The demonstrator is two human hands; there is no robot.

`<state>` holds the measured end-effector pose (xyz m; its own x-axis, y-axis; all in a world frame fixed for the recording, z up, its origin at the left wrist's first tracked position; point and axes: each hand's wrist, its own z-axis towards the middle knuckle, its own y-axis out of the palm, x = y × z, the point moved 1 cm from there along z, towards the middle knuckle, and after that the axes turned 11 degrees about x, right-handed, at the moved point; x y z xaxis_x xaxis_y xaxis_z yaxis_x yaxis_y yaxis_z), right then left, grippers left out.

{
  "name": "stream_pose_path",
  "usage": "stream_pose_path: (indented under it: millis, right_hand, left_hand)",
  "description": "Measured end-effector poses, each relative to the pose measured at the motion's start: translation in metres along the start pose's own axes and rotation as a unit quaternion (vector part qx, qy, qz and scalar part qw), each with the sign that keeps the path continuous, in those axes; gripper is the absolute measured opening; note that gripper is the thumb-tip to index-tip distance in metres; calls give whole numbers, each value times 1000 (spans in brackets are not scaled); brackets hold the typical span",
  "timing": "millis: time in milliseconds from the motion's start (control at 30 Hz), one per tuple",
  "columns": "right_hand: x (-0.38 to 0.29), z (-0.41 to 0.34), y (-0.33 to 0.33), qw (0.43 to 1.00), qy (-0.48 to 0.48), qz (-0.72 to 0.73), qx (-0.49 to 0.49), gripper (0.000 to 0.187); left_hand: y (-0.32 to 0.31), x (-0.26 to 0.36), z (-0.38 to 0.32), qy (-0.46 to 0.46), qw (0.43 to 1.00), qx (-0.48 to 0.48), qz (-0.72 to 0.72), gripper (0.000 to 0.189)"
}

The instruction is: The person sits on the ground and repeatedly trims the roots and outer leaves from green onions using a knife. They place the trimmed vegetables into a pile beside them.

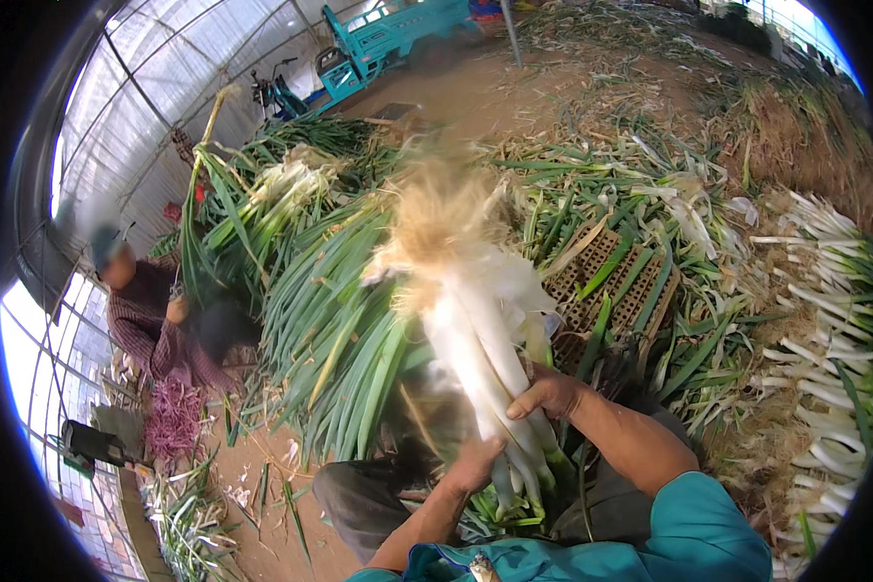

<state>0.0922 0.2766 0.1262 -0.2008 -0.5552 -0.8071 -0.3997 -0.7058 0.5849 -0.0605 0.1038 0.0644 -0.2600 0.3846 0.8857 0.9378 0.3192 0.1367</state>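
Between my hands stands a bunch of several peeled white green onion stalks (pixel 473 349), its shaggy tan roots (pixel 436 233) pointing away from me and blurred. My right hand (pixel 549 395) is closed around the stalks from the right, thumb across the front. Lower down, my left hand (pixel 478 464) rests against the left side of the bunch; its fingers are mostly hidden, so its hold cannot be told. The green ends hang over my lap. Left of the bunch lies a large heap of long green leaves (pixel 335 313).
A brown perforated crate (pixel 615 284) lies under loose leaves. Trimmed onions (pixel 829 364) line the far right. At left sits a person (pixel 149 313) holding leafy onions, near a heap of purple ties (pixel 174 418). A teal cargo tricycle (pixel 378 44) stands behind, near a metal pole (pixel 511 33).
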Motion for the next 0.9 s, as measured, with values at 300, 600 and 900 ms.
stream_pose_path:
  millis: [300,600,900]
  right_hand:
    - [-2,-29,25,972,-39,77,-218,89]
    - [-18,-42,6,984,10,123,-126,84]
    - [16,-23,33,998,-18,21,51,85]
  left_hand:
    - [47,99,94,50,986,-33,-153,78]
    - [21,211,174,170,955,-1,-243,72]
    - [-35,248,159,210,947,30,-239,65]
